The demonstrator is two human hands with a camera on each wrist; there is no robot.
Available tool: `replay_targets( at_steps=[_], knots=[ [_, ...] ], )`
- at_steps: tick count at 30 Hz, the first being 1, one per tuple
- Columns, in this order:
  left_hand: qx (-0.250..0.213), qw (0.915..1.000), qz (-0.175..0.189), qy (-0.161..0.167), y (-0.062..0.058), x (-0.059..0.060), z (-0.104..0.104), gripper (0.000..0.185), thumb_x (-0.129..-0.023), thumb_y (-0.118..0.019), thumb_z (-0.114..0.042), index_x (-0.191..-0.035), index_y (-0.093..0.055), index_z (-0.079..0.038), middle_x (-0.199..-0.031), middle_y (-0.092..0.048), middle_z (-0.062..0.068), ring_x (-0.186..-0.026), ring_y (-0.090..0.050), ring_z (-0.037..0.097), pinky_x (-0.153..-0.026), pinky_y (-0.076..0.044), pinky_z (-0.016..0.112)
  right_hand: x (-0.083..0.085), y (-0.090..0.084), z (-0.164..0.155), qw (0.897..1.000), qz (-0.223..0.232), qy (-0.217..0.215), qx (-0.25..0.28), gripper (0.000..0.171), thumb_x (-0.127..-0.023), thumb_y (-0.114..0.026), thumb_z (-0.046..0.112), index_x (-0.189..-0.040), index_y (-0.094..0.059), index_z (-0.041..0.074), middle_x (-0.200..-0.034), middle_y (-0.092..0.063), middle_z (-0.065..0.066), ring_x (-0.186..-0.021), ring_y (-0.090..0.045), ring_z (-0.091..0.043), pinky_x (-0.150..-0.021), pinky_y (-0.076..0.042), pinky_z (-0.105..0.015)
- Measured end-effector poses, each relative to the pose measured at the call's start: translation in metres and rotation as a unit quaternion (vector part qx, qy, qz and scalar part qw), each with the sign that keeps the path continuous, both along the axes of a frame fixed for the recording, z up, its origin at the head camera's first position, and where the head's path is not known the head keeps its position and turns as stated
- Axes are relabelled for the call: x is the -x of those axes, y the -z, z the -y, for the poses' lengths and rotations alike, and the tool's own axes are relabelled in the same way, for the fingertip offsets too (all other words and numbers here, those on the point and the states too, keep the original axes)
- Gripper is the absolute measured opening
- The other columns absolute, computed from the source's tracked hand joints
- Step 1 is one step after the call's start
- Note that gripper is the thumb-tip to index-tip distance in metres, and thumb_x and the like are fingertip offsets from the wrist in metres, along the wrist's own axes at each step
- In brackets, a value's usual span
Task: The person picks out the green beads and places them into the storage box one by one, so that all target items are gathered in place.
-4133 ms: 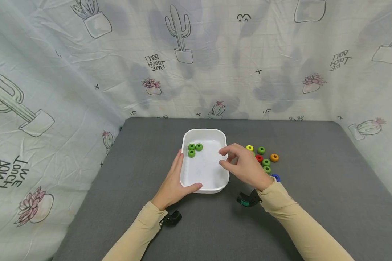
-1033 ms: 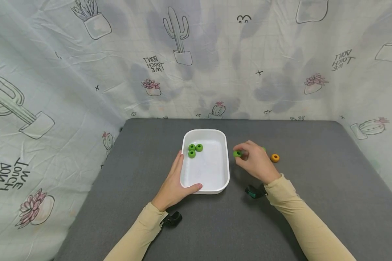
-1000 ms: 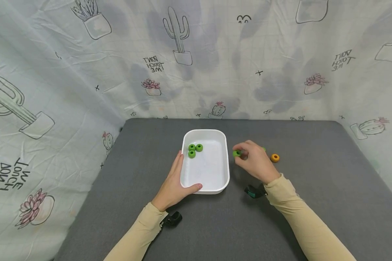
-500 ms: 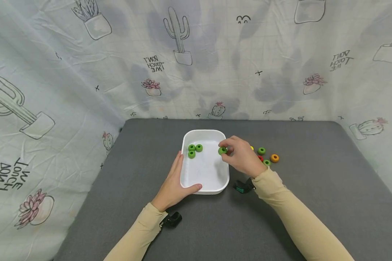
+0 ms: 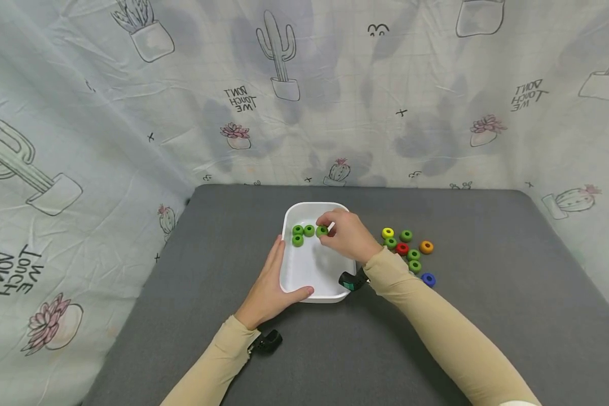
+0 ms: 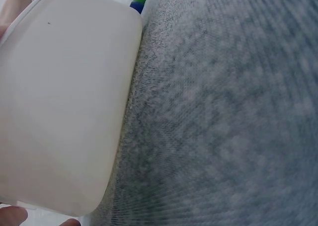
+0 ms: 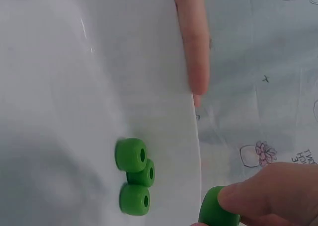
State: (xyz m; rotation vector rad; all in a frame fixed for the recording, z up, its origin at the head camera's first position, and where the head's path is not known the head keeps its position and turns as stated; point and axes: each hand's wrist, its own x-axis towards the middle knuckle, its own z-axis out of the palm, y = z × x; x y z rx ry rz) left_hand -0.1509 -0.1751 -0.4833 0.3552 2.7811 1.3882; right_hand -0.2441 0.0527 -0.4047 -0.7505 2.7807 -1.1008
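While right hand (image 5: 349,237) hovers, loose rings (image 5: 407,251) beside tray (image 5: 330,290)

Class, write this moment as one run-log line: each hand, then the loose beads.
left hand: holds white tray | right hand: pinches green bead over tray | loose beads: on grey mat
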Motion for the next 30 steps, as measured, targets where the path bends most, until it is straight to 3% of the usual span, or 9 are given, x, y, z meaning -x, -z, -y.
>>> replay_targets(
  at_steps=[6,16,21,30],
  knots=[
    [-0.001,1.0,-0.006,0.003,0.001,0.0,0.001,0.127,-0.08,-0.083,-0.059,-0.169,-0.005,-0.014,-0.177,-0.001,0.003,-0.162,-0.012,0.023,-0.124,-0.027,0.058,0.01,0.005,0.016,1.0,0.006,-0.002,-0.006,0.028,-0.09,-0.075,0.005,-0.118,-0.074,0.001,-0.111,-0.071,-0.012,-0.092,-0.069,-0.024,-0.081,-0.059,-0.036],
    [-0.005,0.9998,-0.017,0.009,0.001,0.0,0.002,0.126,-0.081,-0.084,-0.057,-0.168,-0.007,-0.009,-0.177,0.001,-0.001,-0.162,-0.011,0.022,-0.125,-0.025,0.056,0.022,0.017,0.035,0.997,0.011,0.013,-0.07,0.024,-0.09,-0.077,0.009,-0.112,-0.075,0.003,-0.108,-0.072,-0.012,-0.097,-0.066,-0.024,-0.088,-0.055,-0.039],
    [-0.004,0.9998,-0.018,0.012,0.002,0.0,0.002,0.126,-0.081,-0.083,-0.057,-0.169,-0.005,-0.011,-0.176,0.002,-0.005,-0.162,-0.01,0.022,-0.125,-0.025,0.055,0.025,0.024,0.039,0.996,0.005,0.006,-0.086,0.018,-0.088,-0.076,0.007,-0.106,-0.077,0.003,-0.101,-0.072,-0.011,-0.093,-0.064,-0.024,-0.088,-0.054,-0.041],
    [0.002,0.9999,-0.014,0.009,0.0,-0.001,0.002,0.126,-0.081,-0.083,-0.059,-0.169,-0.005,-0.013,-0.176,0.003,-0.007,-0.162,-0.01,0.021,-0.124,-0.026,0.056,0.024,0.03,0.045,0.995,0.019,0.011,-0.102,0.023,-0.088,-0.075,0.005,-0.111,-0.077,0.003,-0.104,-0.073,-0.012,-0.096,-0.065,-0.025,-0.089,-0.054,-0.041]
  ],
)
